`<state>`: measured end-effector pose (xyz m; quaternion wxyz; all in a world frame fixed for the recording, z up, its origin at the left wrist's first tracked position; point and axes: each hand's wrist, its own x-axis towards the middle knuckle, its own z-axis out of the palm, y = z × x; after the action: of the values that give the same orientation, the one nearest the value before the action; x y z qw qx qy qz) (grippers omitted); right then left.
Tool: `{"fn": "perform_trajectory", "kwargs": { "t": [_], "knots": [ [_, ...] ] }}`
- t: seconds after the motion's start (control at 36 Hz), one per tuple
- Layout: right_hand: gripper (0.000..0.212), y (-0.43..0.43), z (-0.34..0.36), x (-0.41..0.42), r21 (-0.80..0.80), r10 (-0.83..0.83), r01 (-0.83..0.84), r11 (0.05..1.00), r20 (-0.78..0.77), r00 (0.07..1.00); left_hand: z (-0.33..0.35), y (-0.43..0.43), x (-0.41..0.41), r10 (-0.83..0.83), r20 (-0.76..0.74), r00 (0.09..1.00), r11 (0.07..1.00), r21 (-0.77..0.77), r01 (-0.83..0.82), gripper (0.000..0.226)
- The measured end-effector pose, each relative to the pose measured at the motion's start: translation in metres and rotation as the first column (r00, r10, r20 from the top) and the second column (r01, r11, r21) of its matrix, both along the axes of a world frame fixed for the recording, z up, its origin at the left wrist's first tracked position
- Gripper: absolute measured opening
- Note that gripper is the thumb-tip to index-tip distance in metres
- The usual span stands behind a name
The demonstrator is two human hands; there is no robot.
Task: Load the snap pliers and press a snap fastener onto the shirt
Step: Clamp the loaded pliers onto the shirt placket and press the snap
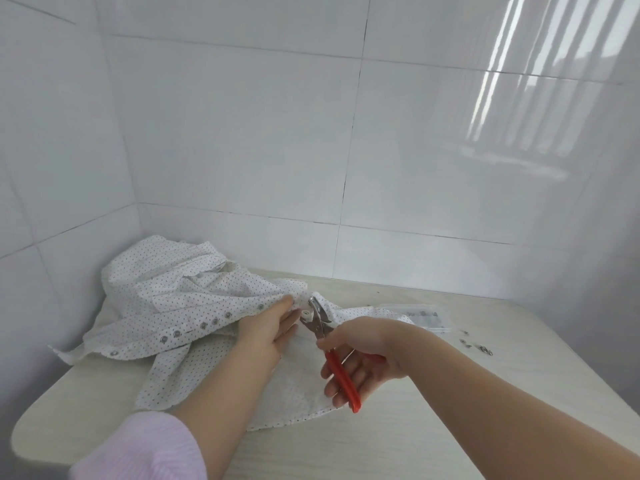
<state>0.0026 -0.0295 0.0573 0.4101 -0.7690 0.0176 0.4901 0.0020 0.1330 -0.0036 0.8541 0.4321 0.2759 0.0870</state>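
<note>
A white shirt with small dark dots [180, 292] lies crumpled on the pale table [450, 410], a row of metal snaps [204, 325] along its placket. My left hand [268, 330] pinches the shirt's edge near the middle of the table. My right hand [356, 358] grips the red handles of the snap pliers [341, 374]. The pliers' metal jaws [317, 315] sit at the fabric edge right by my left fingertips, with a small white die showing in them. Whether a snap part sits in the jaws is not clear.
A clear plastic box of snap parts [422, 315] lies at the table's far right, with several loose metal snap pieces [476, 344] beside it. White tiled walls [311, 133] close off the back and left. The table's rounded left corner [20, 434] is near.
</note>
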Motion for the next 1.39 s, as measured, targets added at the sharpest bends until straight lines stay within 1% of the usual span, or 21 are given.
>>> {"fn": "perform_trajectory", "kwargs": {
  "t": [0.14,0.25,0.36,0.42,0.5,0.58,0.67,0.78,0.86,0.92,0.97,1.06,1.11,1.2,1.22,1.25,1.31,1.33,1.39],
  "knots": [
    [0.04,-0.012,0.005,-0.004,0.012,-0.017,0.017,1.0,0.025,1.0,0.0,-0.002,-0.006,-0.031,-0.034,0.999,0.998,0.047,0.032,0.028],
    [0.038,-0.021,0.007,-0.005,0.019,-0.038,0.038,0.999,0.043,0.998,0.001,-0.012,-0.013,-0.168,-0.079,0.983,0.978,0.11,0.177,0.021],
    [0.036,-0.031,0.01,-0.005,0.037,-0.077,0.074,0.997,0.072,0.994,0.003,-0.029,-0.018,-0.248,-0.134,0.959,0.948,0.169,0.269,0.026],
    [0.034,-0.037,0.012,-0.005,0.046,-0.1,0.096,0.994,0.081,0.992,0.007,-0.038,-0.02,-0.298,-0.141,0.944,0.928,0.19,0.321,0.019],
    [0.032,-0.046,0.012,-0.006,0.047,-0.128,0.124,0.991,0.106,0.986,0.011,-0.052,-0.024,-0.429,-0.176,0.886,0.859,0.224,0.461,0.014],
    [0.033,-0.058,0.012,-0.005,0.051,-0.163,0.157,0.986,0.142,0.976,0.014,-0.066,-0.027,-0.542,-0.243,0.804,0.746,0.301,0.594,0.013],
    [0.031,-0.069,0.014,-0.006,0.047,-0.183,0.177,0.983,0.191,0.964,0.017,-0.077,-0.029,-0.595,-0.302,0.745,0.632,0.396,0.666,0.01],
    [0.036,-0.078,0.016,-0.009,0.016,-0.182,0.183,0.983,0.224,0.958,0.023,-0.09,-0.031,-0.665,-0.339,0.666,0.539,0.4,0.741,0.013],
    [0.036,-0.084,0.017,-0.01,0.016,-0.206,0.208,0.978,0.233,0.951,0.026,-0.097,-0.031,-0.679,-0.344,0.648,0.503,0.425,0.753,0.02],
    [0.032,-0.088,0.016,-0.01,0.02,-0.235,0.237,0.971,0.24,0.942,0.026,-0.099,-0.03,-0.663,-0.353,0.66,0.49,0.463,0.739,0.018],
    [0.03,-0.094,0.016,-0.011,0.035,-0.272,0.271,0.962,0.238,0.932,0.025,-0.103,-0.029,-0.647,-0.344,0.681,0.499,0.484,0.718,0.015],
    [0.03,-0.104,0.017,-0.01,0.048,-0.301,0.298,0.953,0.248,0.921,0.023,-0.109,-0.027,-0.629,-0.315,0.711,0.515,0.517,0.684,0.021],
    [0.029,-0.111,0.018,-0.01,0.048,-0.313,0.312,0.949,0.27,0.91,0.024,-0.114,-0.027,-0.63,-0.305,0.715,0.514,0.527,0.677,0.023],
    [0.022,-0.124,0.019,-0.008,0.031,-0.329,0.338,0.941,0.33,0.885,0.026,-0.125,-0.024,-0.641,-0.298,0.707,0.502,0.534,0.681,0.024],
    [0.022,-0.128,0.019,-0.008,0.022,-0.331,0.345,0.939,0.341,0.88,0.027,-0.127,-0.023,-0.646,-0.295,0.704,0.501,0.532,0.682,0.024],
    [0.027,-0.134,0.018,-0.007,0.026,-0.341,0.354,0.935,0.344,0.875,0.028,-0.131,-0.023,-0.651,-0.292,0.701,0.499,0.531,0.685,0.023],
    [0.032,-0.145,0.014,-0.008,0.037,-0.379,0.395,0.918,0.374,0.846,0.028,-0.141,-0.022,-0.656,-0.291,0.697,0.485,0.546,0.684,0.021],
    [0.029,-0.151,0.011,-0.009,0.021,-0.388,0.42,0.907,0.424,0.818,0.027,-0.146,-0.021,-0.654,-0.292,0.698,0.473,0.562,0.679,0.021],
    [0.016,-0.165,0.002,-0.011,-0.029,-0.388,0.478,0.878,0.541,0.746,0.025,-0.159,-0.02,-0.655,-0.302,0.693,0.442,0.59,0.675,0.022]
  ]
}}
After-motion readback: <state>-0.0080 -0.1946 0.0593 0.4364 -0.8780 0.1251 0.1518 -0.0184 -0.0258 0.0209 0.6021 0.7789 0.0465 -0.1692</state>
